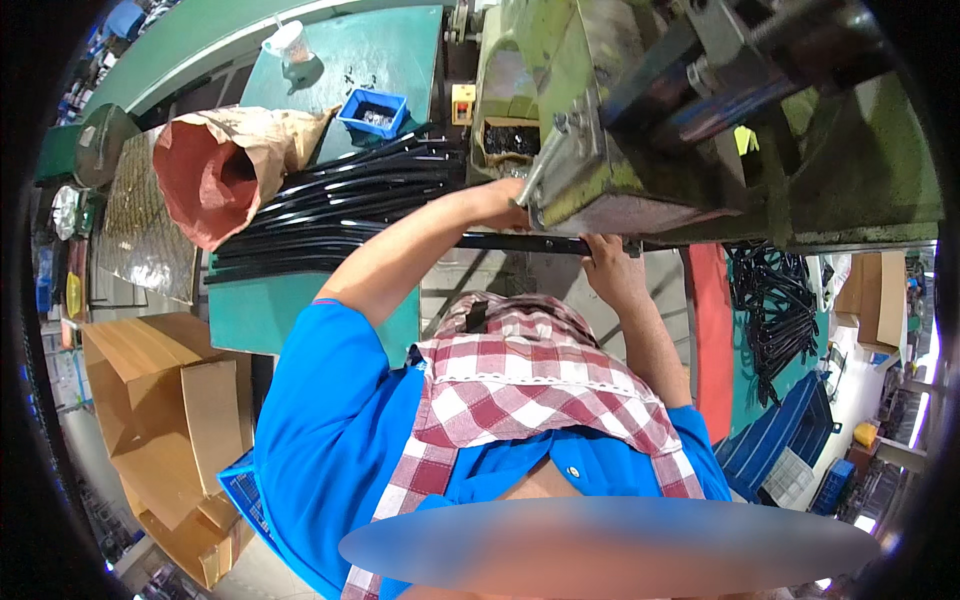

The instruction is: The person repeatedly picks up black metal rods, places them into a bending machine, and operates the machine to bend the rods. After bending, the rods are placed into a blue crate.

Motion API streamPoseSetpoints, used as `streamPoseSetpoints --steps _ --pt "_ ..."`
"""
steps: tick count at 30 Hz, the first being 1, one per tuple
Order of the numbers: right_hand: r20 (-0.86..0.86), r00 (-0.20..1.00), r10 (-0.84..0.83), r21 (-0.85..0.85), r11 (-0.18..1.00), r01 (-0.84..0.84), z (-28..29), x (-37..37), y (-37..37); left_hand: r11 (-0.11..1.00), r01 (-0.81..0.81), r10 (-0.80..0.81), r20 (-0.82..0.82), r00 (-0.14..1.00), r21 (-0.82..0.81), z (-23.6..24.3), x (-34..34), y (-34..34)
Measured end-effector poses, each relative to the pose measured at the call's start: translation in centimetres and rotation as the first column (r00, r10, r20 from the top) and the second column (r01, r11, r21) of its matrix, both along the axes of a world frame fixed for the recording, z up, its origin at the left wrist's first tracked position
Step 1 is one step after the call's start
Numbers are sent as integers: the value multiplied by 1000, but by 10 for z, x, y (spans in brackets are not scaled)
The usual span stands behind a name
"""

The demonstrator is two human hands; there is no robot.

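- A workshop floor: a green table [405, 45] stands at my left, a heavy green machine [640, 165] ahead, a red panel [708, 340] at my right.
- On the table, one blue bin [362, 127] holds small pieces, too tiny to count; one white cup [287, 42] stands behind it.
- One brown paper sack [290, 135], red inside, lies with its mouth toward me beside many long black rods [330, 195], overlapping beyond a sure count.
- A shallow carton [512, 157] of dark parts sits at the machine; an open cardboard box [150, 400] stands at far left.
- To the right, a pile of black parts [775, 310] lies on another green surface.
- One black bar [525, 242] lies crosswise before me, at the machine's lower edge.
- My right hand [612, 272] bends its fingers against the bar's right end; whether they pinch it, I cannot tell.
- My left hand [497, 205] reaches beside a metal lever [545, 165], just above the bar, its fingertips partly hidden, their hold unclear.
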State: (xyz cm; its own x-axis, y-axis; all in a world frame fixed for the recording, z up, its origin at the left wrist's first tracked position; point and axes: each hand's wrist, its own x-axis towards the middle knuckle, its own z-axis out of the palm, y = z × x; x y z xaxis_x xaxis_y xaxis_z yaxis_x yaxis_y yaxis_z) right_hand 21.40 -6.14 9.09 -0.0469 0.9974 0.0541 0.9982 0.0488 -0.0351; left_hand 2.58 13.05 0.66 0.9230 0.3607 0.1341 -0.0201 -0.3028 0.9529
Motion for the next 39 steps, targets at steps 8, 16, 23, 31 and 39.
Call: streamPoseSetpoints --steps 8,16,23,31,39 --pt "-207 976 75 -145 984 -106 -4 6 6 960 -174 187 -37 982 220 2 -11 -16" --pt "-398 908 129 -80 981 -175 -21 -11 29 931 -236 324 -331 886 279 55 -38 -56" --pt "-403 907 120 -131 974 -187 -40 -20 63 921 -139 282 -377 882 363 61 -23 -44" --pt "-259 957 128 44 992 -121 -46 -19 51 841 43 150 -308 939 540 77 -23 -35" --pt "-98 980 171 116 980 -159 -27 -29 48 676 -170 251 -7 968 717 25 -20 -43"
